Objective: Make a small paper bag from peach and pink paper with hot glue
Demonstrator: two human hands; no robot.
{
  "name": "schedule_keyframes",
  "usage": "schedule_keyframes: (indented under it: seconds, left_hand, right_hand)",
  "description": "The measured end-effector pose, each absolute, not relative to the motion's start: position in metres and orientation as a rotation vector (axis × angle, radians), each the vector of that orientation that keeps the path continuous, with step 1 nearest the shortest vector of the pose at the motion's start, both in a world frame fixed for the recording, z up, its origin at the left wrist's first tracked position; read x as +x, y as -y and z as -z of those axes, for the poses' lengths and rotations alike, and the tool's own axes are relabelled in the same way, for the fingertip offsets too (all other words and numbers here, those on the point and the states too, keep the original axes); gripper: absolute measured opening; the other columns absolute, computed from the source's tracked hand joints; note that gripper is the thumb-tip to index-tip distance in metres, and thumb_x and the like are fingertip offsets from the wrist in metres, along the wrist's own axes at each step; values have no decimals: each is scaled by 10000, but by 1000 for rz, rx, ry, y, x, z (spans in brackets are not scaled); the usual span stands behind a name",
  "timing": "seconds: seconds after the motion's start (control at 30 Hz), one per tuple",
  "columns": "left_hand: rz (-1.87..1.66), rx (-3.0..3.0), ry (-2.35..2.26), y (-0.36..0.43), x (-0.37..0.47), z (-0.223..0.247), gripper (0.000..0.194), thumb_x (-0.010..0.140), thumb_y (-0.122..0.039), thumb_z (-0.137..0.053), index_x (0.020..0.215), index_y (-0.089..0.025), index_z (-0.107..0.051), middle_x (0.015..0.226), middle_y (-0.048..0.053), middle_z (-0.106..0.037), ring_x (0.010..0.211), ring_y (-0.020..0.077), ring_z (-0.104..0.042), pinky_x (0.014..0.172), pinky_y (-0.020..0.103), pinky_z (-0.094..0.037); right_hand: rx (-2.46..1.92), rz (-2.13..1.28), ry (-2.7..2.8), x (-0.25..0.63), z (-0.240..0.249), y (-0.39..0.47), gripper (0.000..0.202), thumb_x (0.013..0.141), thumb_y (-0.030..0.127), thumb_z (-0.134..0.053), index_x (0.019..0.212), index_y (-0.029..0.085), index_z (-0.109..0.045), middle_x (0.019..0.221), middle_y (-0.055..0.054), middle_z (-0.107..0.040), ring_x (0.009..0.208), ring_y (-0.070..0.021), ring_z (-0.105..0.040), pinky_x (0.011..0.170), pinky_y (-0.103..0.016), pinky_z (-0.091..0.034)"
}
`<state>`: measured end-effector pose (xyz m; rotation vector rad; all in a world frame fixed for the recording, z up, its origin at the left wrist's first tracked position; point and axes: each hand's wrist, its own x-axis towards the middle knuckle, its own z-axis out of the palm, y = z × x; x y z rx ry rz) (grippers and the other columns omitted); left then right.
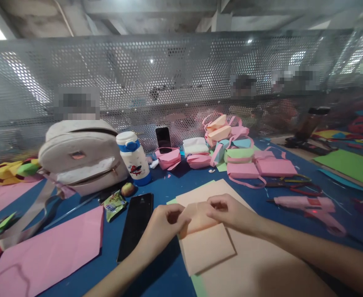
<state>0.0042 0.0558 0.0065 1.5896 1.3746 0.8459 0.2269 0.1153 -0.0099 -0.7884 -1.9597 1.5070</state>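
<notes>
Past your right hand (226,211), bare blue tabletop (252,194) runs to the paper handbags (242,170) and pink glue gun (307,203). A smartphone (135,222) crowds your left hand (163,225).

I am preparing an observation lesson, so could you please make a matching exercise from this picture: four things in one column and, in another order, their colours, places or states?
Column 1
1. Folded peach paper
2. Glue gun
3. Bottle
4. Backpack

Column 2
A. Pink, lying down
B. Pale, with zips, left of the bottle
C. In the grip of the left hand and the right hand
D. White and blue, standing upright

Right pairs: 1-C, 2-A, 3-D, 4-B
</notes>
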Motion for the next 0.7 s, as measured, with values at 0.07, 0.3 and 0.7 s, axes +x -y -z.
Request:
schedule_keyframes:
  seconds: [0.07,0.3,0.7]
  left_hand:
    - [-742,1580,-1358,-56,5,-3,158,747,-277,-613,703,-131,-656,620,-15,-557,580,120,-477,538,218,-345]
    - [-469,1943,-1545,-53,6,1,255,733,-141,-628,534,-164,-469,584,-52,-431,617,118,-429,580,245,-261]
    - [-476,2025,-1357,-59,8,11,185,780,-66,-667,723,-233,-726,770,-32,-687,796,147,-607,769,310,-306]
  right_hand:
    - [-829,-1536,2065,229,10,-117,199,827,264,-656,699,150,-553,686,37,-460,647,-110,-428,579,-218,-308]
    - [-899,-1379,2326,231,12,-117,43,758,123,-652,780,146,-681,692,30,-579,656,-114,-477,589,-216,-339]
    - [-688,-1211,2413,223,28,-120,53,826,181,-718,805,188,-766,768,-6,-662,772,-142,-578,679,-229,-419]
